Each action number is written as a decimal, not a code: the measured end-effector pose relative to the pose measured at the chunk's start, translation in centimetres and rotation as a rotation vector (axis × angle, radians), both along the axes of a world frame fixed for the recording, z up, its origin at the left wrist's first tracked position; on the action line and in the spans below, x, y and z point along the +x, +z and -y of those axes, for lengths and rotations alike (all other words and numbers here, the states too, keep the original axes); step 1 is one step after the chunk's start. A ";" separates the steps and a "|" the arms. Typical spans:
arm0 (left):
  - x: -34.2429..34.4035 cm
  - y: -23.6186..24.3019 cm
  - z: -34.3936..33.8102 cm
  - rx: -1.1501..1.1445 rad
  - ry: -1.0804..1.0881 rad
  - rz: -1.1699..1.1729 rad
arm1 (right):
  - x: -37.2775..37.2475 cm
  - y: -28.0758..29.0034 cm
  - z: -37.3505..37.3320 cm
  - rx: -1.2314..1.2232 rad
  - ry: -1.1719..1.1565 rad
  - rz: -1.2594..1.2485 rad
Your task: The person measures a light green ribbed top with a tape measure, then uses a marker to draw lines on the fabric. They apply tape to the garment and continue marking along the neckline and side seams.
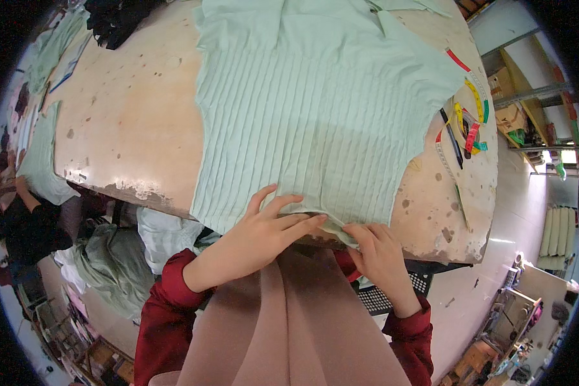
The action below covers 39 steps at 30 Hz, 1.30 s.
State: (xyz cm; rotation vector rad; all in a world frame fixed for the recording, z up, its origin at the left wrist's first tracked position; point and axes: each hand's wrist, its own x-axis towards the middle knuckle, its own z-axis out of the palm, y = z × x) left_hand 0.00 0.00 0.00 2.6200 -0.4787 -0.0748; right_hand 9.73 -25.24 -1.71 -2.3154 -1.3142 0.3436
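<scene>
A pale mint-green pleated garment (289, 116) lies spread over the worktable, its narrow vertical tucks running down to the lower edge near me. My left hand (257, 228) rests on that edge with its fingers spread over the cloth; its thumb is hard to make out. One of its fingertips touches a turned-up bit of the hem. My right hand (376, 251) is closed, pinching the lifted hem (341, 235) between thumb and fingers at the table's front edge. Between the hands the hem stands slightly away from the tabletop.
The worn table (135, 116) has a chipped front edge. On its right lie a coiled tape measure (473, 138) and a black pen (451, 138). Dark cloth (116, 22) sits at the far left. Bundled fabric (112, 264) hangs below. Another person (32, 219) works at left.
</scene>
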 end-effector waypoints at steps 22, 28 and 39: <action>1.0 1.1 -2.9 -0.448 0.545 0.035 | 2.9 4.3 -0.2 -0.022 -0.044 -0.044; 0.9 1.7 -3.1 -0.365 0.499 0.182 | 3.5 5.5 -0.4 0.026 -0.008 -0.013; 0.5 0.0 -11.8 -0.282 0.870 0.155 | 10.0 2.1 3.5 0.424 -0.606 -0.382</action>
